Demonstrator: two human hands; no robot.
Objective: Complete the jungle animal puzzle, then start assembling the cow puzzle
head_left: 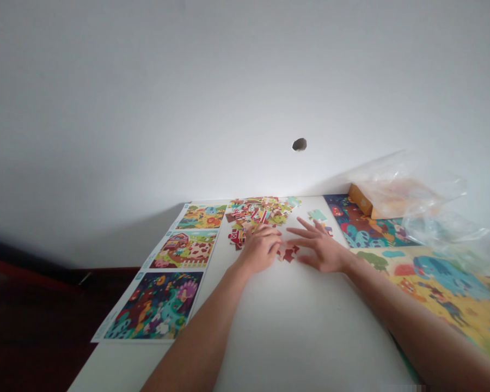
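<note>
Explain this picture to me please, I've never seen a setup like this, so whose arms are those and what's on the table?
There's no machine here: a person wears a camera on their head, looking forward and down, so you see their own bare arms reaching in from below. On the white table, puzzle pieces are heaped toward the wall. A sheet with three pictures lies on the left; on the right are larger pictures, with a box and clear plastic. The left hand curves over the near pieces; whether it grips one is hidden. The right hand has its fingers spread and holds nothing that I can see.
</note>
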